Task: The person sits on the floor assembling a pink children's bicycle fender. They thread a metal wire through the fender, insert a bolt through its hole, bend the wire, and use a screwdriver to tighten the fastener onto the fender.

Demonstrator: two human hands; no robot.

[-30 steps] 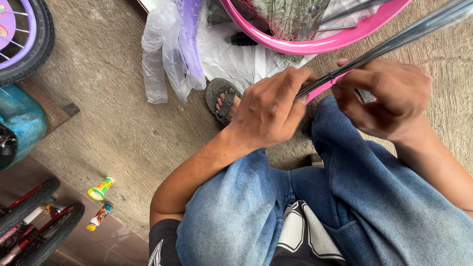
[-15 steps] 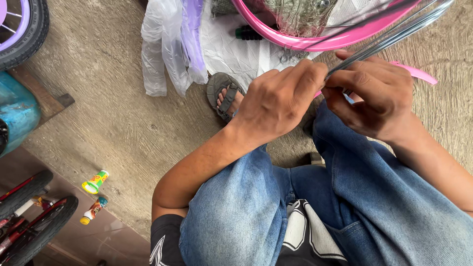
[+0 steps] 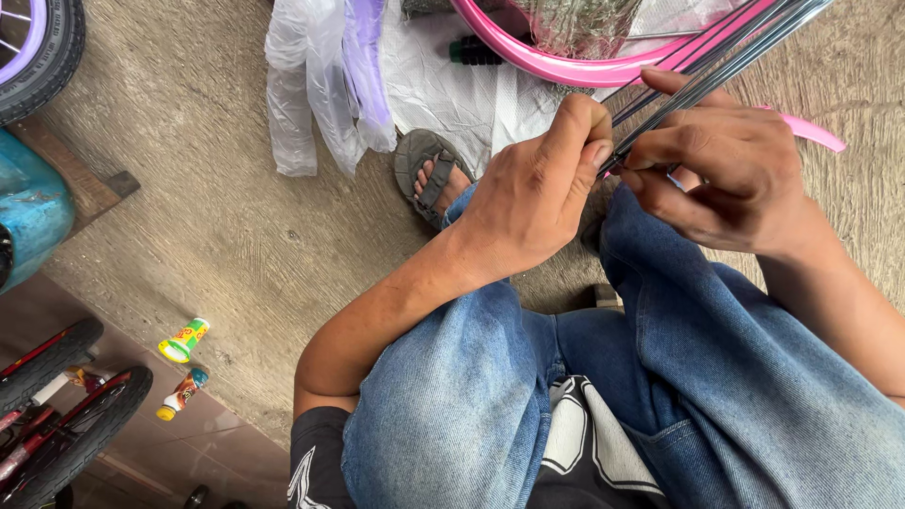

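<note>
Bundle of thin metal spokes [image 3: 716,66]: long axis diagonal, lower ends at the hands above the knees, upper ends toward top right, cut off by frame. Left hand [image 3: 533,193] closed round lower ends, thumb pressing. Right hand [image 3: 726,174] pinches them. Ends hidden between fingers.

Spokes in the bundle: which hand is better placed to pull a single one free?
Right, probably. The right hand pinches the spokes at their near ends with its fingertips, while the left hand wraps around the bundle and steadies it above the jeans.
</note>
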